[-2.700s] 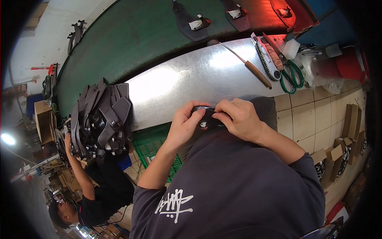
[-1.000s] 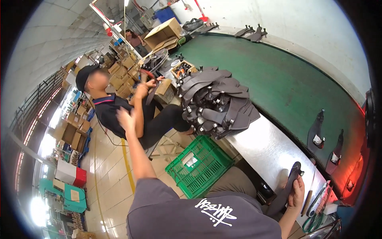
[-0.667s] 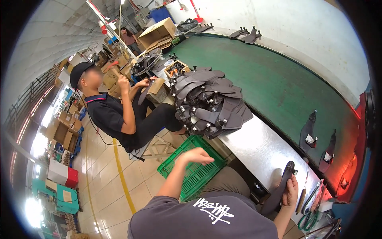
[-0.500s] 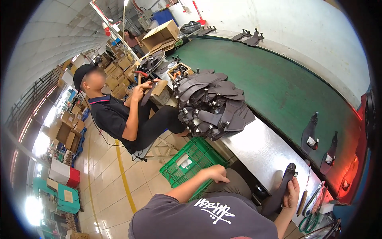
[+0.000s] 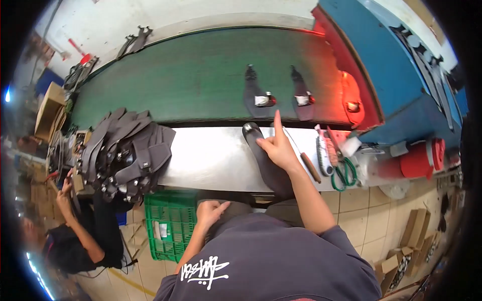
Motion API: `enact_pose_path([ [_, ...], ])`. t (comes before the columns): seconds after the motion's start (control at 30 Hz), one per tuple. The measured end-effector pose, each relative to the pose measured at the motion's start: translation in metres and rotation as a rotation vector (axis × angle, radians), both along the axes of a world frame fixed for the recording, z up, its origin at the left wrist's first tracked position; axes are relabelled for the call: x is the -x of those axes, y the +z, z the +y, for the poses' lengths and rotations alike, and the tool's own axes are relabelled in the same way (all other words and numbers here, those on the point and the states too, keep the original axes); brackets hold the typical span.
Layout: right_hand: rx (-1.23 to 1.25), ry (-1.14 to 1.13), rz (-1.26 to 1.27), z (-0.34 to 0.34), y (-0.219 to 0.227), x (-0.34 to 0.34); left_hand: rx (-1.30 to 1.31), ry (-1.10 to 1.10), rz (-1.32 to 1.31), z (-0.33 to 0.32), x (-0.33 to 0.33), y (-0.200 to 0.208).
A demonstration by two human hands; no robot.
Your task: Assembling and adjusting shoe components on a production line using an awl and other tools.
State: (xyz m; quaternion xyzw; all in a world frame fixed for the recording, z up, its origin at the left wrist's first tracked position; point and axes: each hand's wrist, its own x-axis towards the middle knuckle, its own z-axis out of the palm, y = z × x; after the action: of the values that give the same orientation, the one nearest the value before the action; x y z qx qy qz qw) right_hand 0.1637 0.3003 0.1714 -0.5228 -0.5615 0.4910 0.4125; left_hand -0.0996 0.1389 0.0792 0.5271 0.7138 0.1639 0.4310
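My right hand (image 5: 277, 148) is over the metal bench, its index finger stretched out straight. Its thumb and other fingers are on the edge of a dark grey sandal sole (image 5: 267, 168), which has a shiny metal piece at its far tip. The sole lies aslant, its near end over the bench edge by my lap. My left hand (image 5: 210, 213) rests on my thigh, fingers curled, with nothing visible in it. Beyond the bench, a dark sandal (image 5: 252, 98) and another sandal (image 5: 303, 100) lie on the green conveyor belt (image 5: 175, 70); a third sandal (image 5: 351, 100) glows red.
A heap of dark sandal soles (image 5: 125, 150) covers the left part of the metal bench (image 5: 206, 160). A brown-handled tool (image 5: 310, 168), a cutter (image 5: 324, 155) and green-handled scissors (image 5: 344, 173) lie at right. A green crate (image 5: 170, 226) stands below. A co-worker (image 5: 85, 241) sits at left.
My view has swung right, toward the bench and the red-lit end of the belt. My right index finger has stretched out; the sole is still at that hand. My left hand stays at my thigh.
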Motion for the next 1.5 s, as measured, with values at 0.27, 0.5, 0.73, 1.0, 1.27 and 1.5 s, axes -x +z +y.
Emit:
enact_pose_path([
  [0.27, 0.129, -0.191, 0.069, 0.038, -0.002, -0.033, 0.098, -0.024, -0.051, 0.003, -0.002, -0.002],
  [0.5, 0.162, -0.305, 0.132, 0.043, -0.001, -0.074, 0.15, -0.013, -0.112, 0.006, 0.001, -0.002],
  [0.73, 0.059, -0.45, 0.257, 0.045, 0.005, -0.126, 0.223, -0.011, -0.168, 0.012, 0.003, 0.0],
  [1.0, 0.172, -0.484, 0.378, 0.032, 0.025, -0.186, 0.257, -0.033, -0.205, 0.015, 0.005, 0.0],
  [1.27, 0.02, -0.281, 0.42, -0.013, 0.046, -0.166, 0.412, -0.344, -0.341, 0.015, -0.008, 0.069],
  [1.5, -0.016, 0.254, -0.027, -0.082, 0.083, -0.064, 0.163, -0.195, -0.967, 0.053, -0.054, 0.115],
])
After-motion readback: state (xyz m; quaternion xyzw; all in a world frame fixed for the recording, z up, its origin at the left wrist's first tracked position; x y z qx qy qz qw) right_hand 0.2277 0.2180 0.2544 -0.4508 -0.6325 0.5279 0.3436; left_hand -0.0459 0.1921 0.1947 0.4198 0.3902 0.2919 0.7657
